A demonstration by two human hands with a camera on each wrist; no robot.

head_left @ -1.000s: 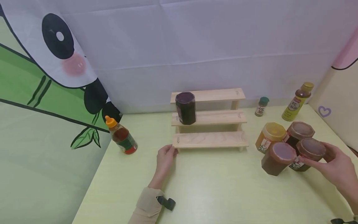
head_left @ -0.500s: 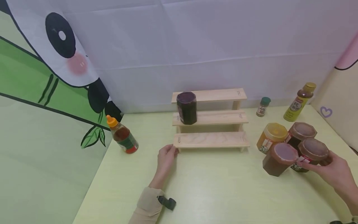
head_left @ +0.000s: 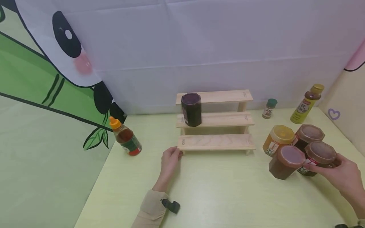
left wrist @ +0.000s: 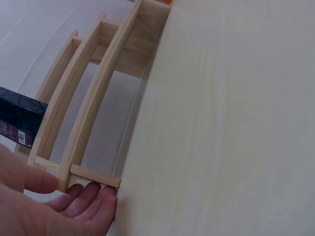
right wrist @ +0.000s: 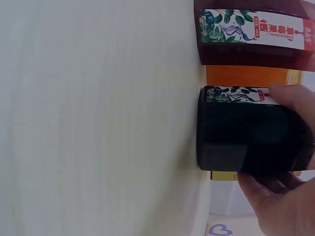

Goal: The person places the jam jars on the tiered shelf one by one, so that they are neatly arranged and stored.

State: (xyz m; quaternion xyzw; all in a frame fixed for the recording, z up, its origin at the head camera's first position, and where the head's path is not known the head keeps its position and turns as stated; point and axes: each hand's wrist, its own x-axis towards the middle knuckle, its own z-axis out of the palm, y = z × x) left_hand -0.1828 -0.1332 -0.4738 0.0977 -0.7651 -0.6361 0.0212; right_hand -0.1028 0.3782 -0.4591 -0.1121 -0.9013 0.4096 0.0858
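Where the right hand [head_left: 343,177] wraps its fingers and thumb round the near dark jar [head_left: 317,158], the jar stands upright on the pale surface [head_left: 228,196], at the right front of a tight cluster: a brown jar [head_left: 285,161] touches it on the left, another dark jar [head_left: 308,136] stands just behind, and an amber jar [head_left: 278,139] sits behind and to the left. The right wrist view shows the grasped dark jar [right wrist: 246,130] with thumb above and fingers below its faceted body, the label band near the lid end. It looks full and dark, so it is probably fairly heavy for its size; the walls seem rigid, and whether they are glass or plastic cannot be told, so it is best treated as breakable. The flat facets give the fingers good purchase, and a grip round the mid-body, below the lid, should hold better than one on the lid alone. With neighbours touching, lifting straight up seems safer than dragging sideways. The left hand [head_left: 169,160] pinches the left end of the bottom step of the stepped wooden shelf [head_left: 216,142], thumb above and fingers beneath it in the left wrist view; a black jar [head_left: 191,109] stands on the middle step.
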